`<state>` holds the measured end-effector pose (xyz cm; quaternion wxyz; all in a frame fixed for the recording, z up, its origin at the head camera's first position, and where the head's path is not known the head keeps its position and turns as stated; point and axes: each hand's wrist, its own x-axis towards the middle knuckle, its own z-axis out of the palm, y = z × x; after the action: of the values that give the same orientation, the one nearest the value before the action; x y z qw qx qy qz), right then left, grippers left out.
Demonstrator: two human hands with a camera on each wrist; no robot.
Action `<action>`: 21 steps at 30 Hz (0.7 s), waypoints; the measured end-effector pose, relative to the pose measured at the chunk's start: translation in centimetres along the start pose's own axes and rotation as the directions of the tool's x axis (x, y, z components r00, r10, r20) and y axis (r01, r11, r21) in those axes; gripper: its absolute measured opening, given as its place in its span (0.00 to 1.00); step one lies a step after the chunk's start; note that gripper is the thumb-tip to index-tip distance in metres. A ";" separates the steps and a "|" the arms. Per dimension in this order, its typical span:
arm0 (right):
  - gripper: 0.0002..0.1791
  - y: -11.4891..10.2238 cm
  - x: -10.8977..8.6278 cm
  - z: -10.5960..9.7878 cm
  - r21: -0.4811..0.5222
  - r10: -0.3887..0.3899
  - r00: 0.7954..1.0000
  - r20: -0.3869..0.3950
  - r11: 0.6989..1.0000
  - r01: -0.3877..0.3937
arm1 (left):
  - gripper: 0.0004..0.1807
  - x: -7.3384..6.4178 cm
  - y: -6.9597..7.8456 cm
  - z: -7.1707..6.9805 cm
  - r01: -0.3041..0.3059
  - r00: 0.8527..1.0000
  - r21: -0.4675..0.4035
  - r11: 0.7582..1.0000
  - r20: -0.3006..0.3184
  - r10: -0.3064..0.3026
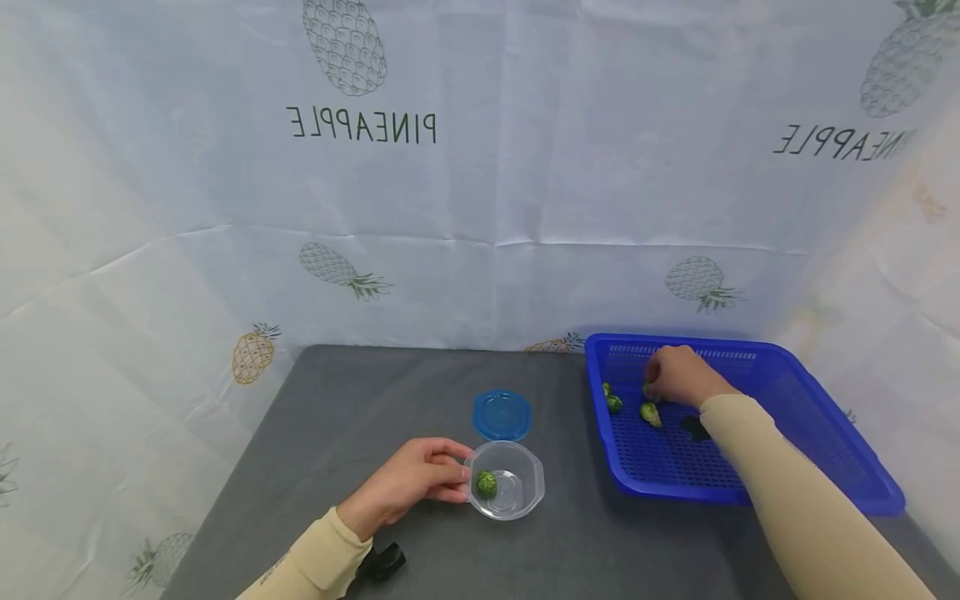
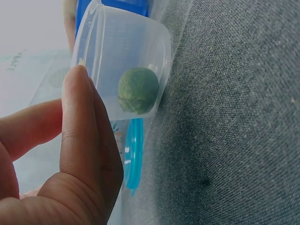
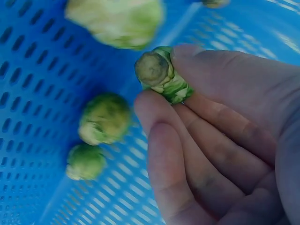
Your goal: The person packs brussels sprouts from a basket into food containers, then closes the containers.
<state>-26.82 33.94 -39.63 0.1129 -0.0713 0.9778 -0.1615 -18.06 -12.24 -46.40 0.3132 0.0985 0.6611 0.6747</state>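
Observation:
My left hand (image 1: 416,477) holds the rim of a clear plastic container (image 1: 527,482) at its left side, thumb and fingers at the edge. One green Brussels sprout (image 2: 138,91) lies on the container's bottom. Over at the right, my right hand (image 1: 684,375) reaches down into a blue plastic basket (image 1: 667,492). Its thumb and fingertips pinch a Brussels sprout (image 3: 161,74), cut stem end showing in the right wrist view. Two small sprouts (image 3: 105,118) lie beside each other near the basket's wall, and a larger, paler sprout (image 3: 119,21) sits close to the held one.
Just behind the container, a round blue lid (image 1: 502,415) lies flat on the grey table (image 1: 360,400). A white cloth (image 1: 480,183) printed with pineapples hangs behind and at the sides. Below my left wrist is a small black object (image 1: 384,562).

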 end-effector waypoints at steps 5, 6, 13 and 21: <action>0.15 -0.9 -2.4 -1.0 0.057 -0.010 0.998 -0.054 0.998 0.013 | 0.23 0.0 0.1 0.0 0.004 1.000 0.006 1.000 -0.001 -0.004; 0.16 -1.2 -2.9 -1.1 0.058 -0.009 0.998 -0.063 0.998 0.013 | 0.23 0.0 0.0 0.0 0.004 1.000 0.006 1.000 0.000 -0.004; 0.17 -4.1 -6.0 -1.3 0.081 -0.035 0.990 -0.137 0.996 0.047 | 0.23 -0.2 -0.1 -0.2 0.006 1.000 -0.003 1.000 -0.003 -0.006; 0.14 -8.9 -8.8 -0.2 0.172 -0.064 0.965 -0.256 0.979 0.111 | 0.23 -0.1 0.1 -0.2 0.003 1.000 0.017 1.000 -0.004 -0.003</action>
<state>-17.52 27.23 -34.73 -0.0117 -0.0829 0.9608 -0.2642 -18.09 -12.43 -46.34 0.3121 0.0987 0.6675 0.6688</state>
